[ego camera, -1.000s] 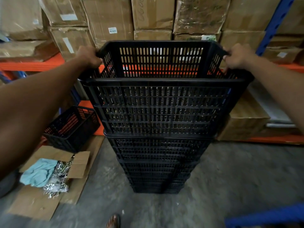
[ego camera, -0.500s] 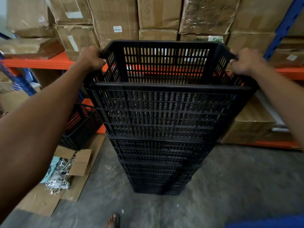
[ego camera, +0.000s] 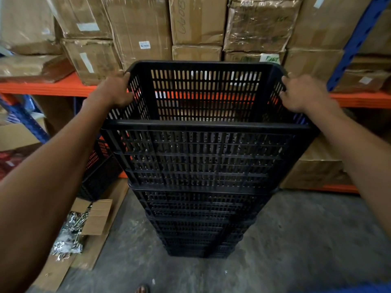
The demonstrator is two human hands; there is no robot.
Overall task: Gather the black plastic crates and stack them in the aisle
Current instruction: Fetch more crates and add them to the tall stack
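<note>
Both hands are on the top crate (ego camera: 201,149) of the stack of black crates (ego camera: 201,220), which stands on the grey concrete floor (ego camera: 306,240) of the aisle. The left hand (ego camera: 113,93) is clamped over the top crate's left rim near the far corner, fingers curled inside the slotted wall. The right hand (ego camera: 303,94) is closed the same way on the right rim. The top crate sits nested in the one beneath it, level as far as I can see.

Left of the stack, one more black crate (ego camera: 99,168) sits low by the orange shelf (ego camera: 48,87), partly hidden by the left arm. Nearer than that crate, flattened cardboard (ego camera: 97,216) lies on the floor with a heap of small metal parts (ego camera: 70,233) on it. Behind the stack, brown cartons (ego camera: 139,28) crowd the shelf.
</note>
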